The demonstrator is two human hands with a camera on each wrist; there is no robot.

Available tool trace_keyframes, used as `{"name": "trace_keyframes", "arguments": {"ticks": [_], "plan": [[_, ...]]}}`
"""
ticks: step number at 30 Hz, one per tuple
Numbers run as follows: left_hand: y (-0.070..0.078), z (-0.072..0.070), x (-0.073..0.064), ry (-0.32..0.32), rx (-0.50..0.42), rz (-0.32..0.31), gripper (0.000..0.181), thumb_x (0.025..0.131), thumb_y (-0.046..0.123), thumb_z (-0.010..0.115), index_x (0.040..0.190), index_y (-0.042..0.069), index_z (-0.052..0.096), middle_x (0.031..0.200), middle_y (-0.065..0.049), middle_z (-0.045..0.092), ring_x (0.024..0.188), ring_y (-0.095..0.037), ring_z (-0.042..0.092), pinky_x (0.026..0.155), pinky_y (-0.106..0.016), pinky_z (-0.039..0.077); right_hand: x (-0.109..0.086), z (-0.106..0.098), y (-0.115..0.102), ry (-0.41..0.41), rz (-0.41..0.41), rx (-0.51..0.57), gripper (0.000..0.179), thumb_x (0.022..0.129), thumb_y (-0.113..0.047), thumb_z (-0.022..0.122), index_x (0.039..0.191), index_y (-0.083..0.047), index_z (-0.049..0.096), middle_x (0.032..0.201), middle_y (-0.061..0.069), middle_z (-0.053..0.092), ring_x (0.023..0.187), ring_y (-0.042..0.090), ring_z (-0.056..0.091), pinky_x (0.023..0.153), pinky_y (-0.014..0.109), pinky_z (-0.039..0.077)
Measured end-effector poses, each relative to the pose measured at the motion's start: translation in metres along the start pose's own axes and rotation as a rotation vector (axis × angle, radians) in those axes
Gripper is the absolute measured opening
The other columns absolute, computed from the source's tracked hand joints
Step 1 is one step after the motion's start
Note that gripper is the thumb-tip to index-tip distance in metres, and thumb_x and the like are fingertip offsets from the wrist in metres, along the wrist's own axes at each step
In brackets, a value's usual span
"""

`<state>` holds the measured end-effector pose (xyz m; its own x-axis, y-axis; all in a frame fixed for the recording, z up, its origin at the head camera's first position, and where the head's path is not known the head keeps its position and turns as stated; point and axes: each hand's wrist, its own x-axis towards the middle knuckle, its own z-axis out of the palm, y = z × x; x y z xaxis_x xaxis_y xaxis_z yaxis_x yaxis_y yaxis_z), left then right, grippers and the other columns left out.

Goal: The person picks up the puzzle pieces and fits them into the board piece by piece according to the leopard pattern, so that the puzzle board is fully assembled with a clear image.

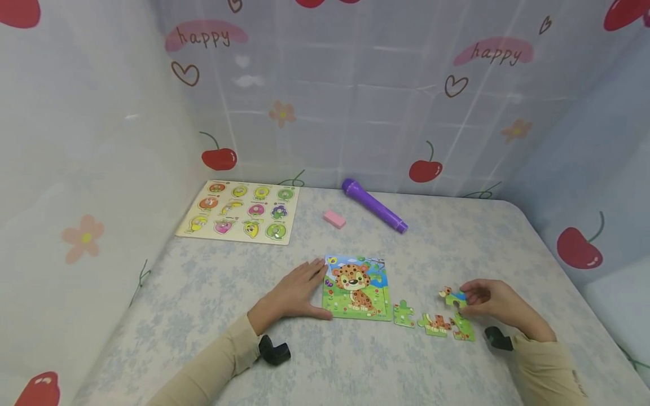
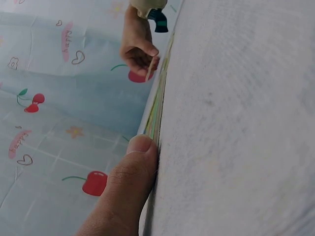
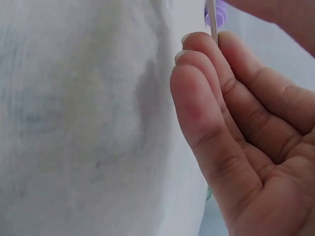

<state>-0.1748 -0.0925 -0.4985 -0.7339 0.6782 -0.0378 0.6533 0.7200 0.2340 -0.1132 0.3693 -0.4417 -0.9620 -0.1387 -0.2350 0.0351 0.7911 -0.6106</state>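
Note:
A square leopard jigsaw puzzle (image 1: 355, 287) lies flat in the middle of the table. Along its left edge rests my left hand (image 1: 297, 290), fingers extended, with the thumb (image 2: 138, 162) touching the puzzle's near edge. My right hand (image 1: 500, 304) pinches a jigsaw piece (image 1: 453, 297) with blue and green on it, above the table at the right. In the right wrist view, the thin edge of that piece (image 3: 212, 22) shows between the fingertips. Under and beside it lie a green piece (image 1: 403, 314), a spotted piece (image 1: 435, 325) and another green piece (image 1: 463, 328).
A wooden fruit board (image 1: 236, 213) lies at the back left. A pink eraser-like block (image 1: 334, 219) and a purple toy microphone (image 1: 376, 207) lie near the back edge. Printed curtains (image 1: 345, 124) stand behind and at both sides of the table.

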Motion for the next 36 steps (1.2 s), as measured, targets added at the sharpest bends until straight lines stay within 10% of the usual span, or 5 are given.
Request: {"name": "trace_keyframes", "arguments": {"ticks": [36], "plan": [[0.000,0.001,0.000,0.003,0.022,0.004,0.117,0.074,0.084,0.052,0.157,0.008,0.018,0.164,-0.008,0.018,0.152,-0.021,0.016,0.125,-0.039,0.018,0.050,0.044,-0.082,-0.072,-0.269,-0.020,0.039,0.077,-0.014,0.082,0.108,0.000,0.065,0.086,0.003,0.064,0.074,0.007,0.056,0.064,0.021,0.052]]}}
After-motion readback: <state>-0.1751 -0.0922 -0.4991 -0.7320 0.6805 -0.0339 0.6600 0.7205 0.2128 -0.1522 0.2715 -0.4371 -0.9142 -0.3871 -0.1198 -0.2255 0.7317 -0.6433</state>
